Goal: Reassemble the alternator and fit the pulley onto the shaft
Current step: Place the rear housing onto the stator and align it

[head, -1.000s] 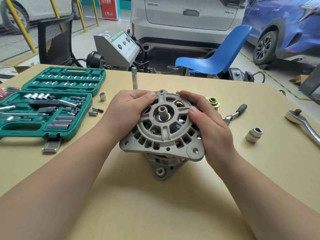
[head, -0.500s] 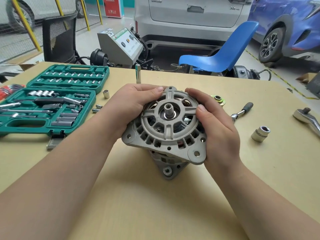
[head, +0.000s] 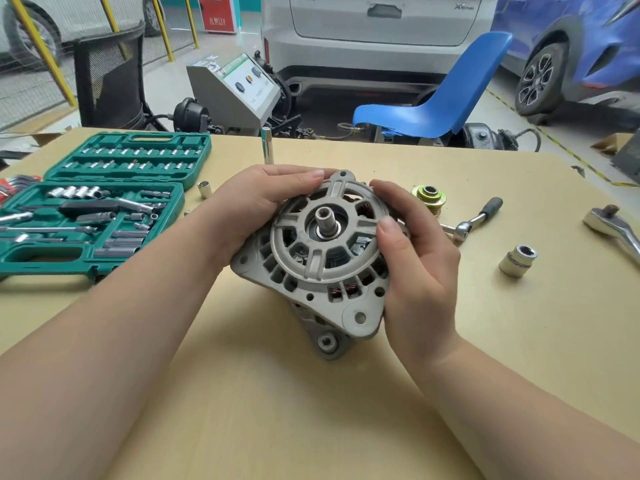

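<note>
Head view: alternator (head: 320, 268) mid-table (head: 277, 427), front housing tilted up, bare shaft (head: 325, 221) poking from centre. Left hand (head: 249, 213) curled round alternator's upper-left rim; right hand (head: 412, 271) gripping its right edge, thumb on face. Pulley (head: 428, 197) lies just right of alternator, behind right hand. Ratchet (head: 476, 220) and loose socket (head: 517, 261) further right. Green socket case (head: 86, 209) open, left of alternator.

Green socket set case (head: 93, 216) open at table (head: 277, 427) left, sockets and bits in it. Loose small socket (head: 204, 189) just beside case. Tall socket (head: 267, 149) upright at far edge. Ratchet (head: 476, 220) right of centre, larger socket (head: 517, 261) near it, chrome wrench (head: 614, 230) far right. Behind table: blue chair (head: 450, 98), grey machine (head: 235, 88), black mesh chair (head: 110, 74), white car (head: 381, 32), blue car (head: 581, 46).
</note>
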Tool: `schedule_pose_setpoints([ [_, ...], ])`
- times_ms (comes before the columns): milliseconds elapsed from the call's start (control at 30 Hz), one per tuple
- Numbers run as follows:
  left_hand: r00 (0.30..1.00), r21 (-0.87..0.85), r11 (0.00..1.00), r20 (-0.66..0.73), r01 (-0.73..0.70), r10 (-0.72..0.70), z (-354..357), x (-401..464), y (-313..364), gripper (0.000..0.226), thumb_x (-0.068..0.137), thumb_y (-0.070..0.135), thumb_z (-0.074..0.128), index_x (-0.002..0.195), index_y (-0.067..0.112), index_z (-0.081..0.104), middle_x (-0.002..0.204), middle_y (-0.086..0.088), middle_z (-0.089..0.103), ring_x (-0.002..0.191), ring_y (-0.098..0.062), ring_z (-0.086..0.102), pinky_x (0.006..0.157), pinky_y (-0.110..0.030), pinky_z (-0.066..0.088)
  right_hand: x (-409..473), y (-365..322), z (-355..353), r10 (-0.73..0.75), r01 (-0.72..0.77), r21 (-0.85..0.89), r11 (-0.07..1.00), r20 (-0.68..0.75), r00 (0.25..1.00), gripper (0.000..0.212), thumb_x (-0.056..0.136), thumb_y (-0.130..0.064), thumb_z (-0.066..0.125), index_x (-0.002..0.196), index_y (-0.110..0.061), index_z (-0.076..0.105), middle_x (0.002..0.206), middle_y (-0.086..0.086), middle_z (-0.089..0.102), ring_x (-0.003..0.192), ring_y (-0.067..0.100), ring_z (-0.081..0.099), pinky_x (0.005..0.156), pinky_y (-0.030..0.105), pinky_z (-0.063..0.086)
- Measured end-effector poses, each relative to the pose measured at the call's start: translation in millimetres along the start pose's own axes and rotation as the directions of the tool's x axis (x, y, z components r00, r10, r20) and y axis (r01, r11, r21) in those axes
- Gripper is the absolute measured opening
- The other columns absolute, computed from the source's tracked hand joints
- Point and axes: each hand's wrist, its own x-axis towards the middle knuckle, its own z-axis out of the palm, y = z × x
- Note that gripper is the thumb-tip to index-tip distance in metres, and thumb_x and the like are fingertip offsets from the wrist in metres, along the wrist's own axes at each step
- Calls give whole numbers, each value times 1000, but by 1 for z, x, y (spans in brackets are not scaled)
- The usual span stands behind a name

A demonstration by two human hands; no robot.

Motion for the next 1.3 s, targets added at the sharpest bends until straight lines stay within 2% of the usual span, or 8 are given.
schedule_pose_setpoints([
  [133, 998, -95, 993, -16, 64, -66, 3, -7, -1, 30, 90, 32, 75, 117, 21, 82, 116, -17, 79, 97, -34, 80, 73, -39, 66, 9, 7, -6, -8, 6, 48, 999, 49, 999, 40, 102, -23, 56, 137, -6, 65, 131, 16, 71, 123, 35, 69, 97, 44, 59],
  [300, 941, -199, 978, -338, -59, -12, 21, -22, -14, 20, 99, 27, 74, 109, 11, 82, 102, -17, 82, 85, -34, 81, 66, -42, 66, 53, -6, -21, 153, -144, -56, 988, 269, 951, 38, 103, -13, 48, 135, 0, 65, 129, 21, 72, 119, 42, 70, 100, 54, 57],
  [500, 891, 226, 972, -426, -63, 156, 28, -20, -7, 24, 104, 44, 62, 87, 45, 78, 85, 7, 82, 71, -13, 80, 61, -31, 62, 74, -34, -23, 259, -122, -407, 905, 302, 917, 35, 91, -16, 55, 116, -28, 76, 110, -6, 80, 97, 11, 78, 73, 22, 61],
  [667, 944, 154, 952, -243, 266, -225, 27, -14, 11, 48, 88, 75, 66, 73, 34, 85, 90, -7, 83, 72, -28, 81, 54, -35, 63, 53, -29, -2, 192, -5, -659, 752, 212, 958, 22, 109, -38, 48, 129, -38, 57, 117, -19, 69, 98, -7, 66, 74, 8, 51],
  [800, 974, 83, 975, -121, 204, -193, 19, -10, 4, 43, 92, 68, 67, 88, 30, 86, 102, -12, 83, 85, -33, 82, 61, -37, 64, 50, -32, 1, 157, 58, -748, 661, 213, 964, 45, 108, -41, 40, 150, -32, 55, 143, -14, 61, 131, 7, 54, 111, 36, 44],
  [967, 977, 101, 987, -184, 128, -108, 16, -1, -1, 49, 93, 66, 69, 120, 26, 69, 101, -8, 83, 86, -30, 82, 64, -36, 65, 50, -37, 3, 161, 77, -800, 595, 212, 964, 48, 108, -43, 37, 151, -33, 54, 146, -14, 61, 137, 10, 52, 115, 48, 42],
  [1133, 975, 112, 988, -207, 108, -83, 20, -1, -7, 52, 95, 61, 70, 122, 17, 67, 103, -12, 82, 91, -35, 81, 91, -55, 64, 56, -40, 0, 247, 61, -857, 513, 215, 945, 43, 112, -41, 36, 151, -39, 53, 151, -14, 58, 146, 12, 45, 122, 54, 32],
  [1300, 957, 150, 978, -272, 148, -103, 20, -1, -5, 61, 89, 72, 70, 122, 21, 67, 105, -7, 82, 90, -31, 81, 90, -54, 64, 58, -42, 2, 239, 173, -916, 361, 270, 933, 46, 113, -40, 35, 157, -33, 48, 164, -18, 43, 156, 14, 29, 128, 51, 20],
])
